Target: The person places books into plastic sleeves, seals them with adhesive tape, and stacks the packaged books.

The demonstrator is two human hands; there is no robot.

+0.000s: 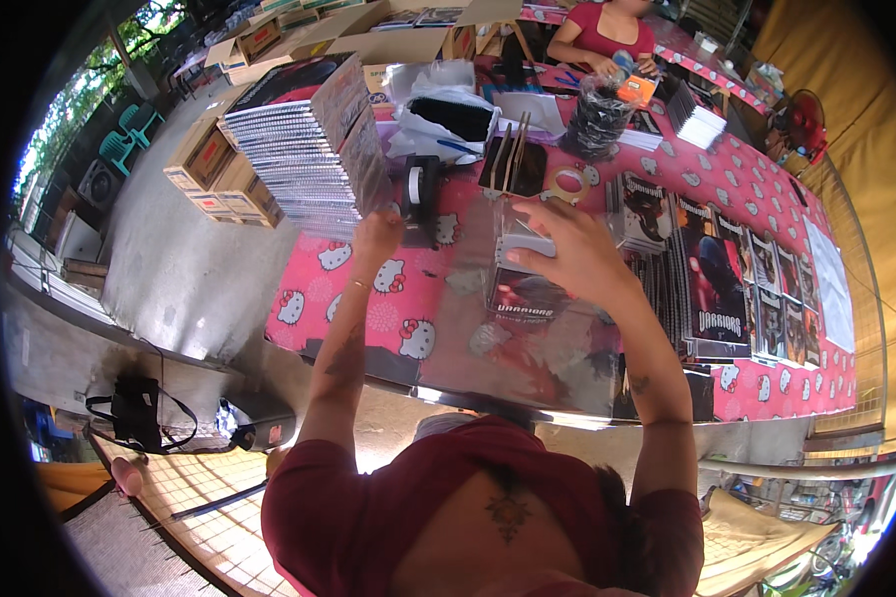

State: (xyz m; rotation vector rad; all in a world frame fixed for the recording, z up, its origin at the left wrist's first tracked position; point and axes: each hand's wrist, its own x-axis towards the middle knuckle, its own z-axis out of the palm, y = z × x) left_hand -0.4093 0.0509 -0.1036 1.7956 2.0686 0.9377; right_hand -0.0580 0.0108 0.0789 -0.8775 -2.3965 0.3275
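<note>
We reach our left hand (376, 231), fingers curled, hold unclear, to the tape dispenser (423, 194) beside the notebook stack (314, 149), while our right hand (567, 254) grips a small white block (524, 245) over the wrapped notebook (524, 298) mid-desk (368, 289).

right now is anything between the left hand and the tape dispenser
Nothing visible. The left hand is right beside the black tape dispenser, at the foot of the stack of notebooks; whether it touches either is unclear. The right hand holds a plastic-wrapped bundle.
</note>
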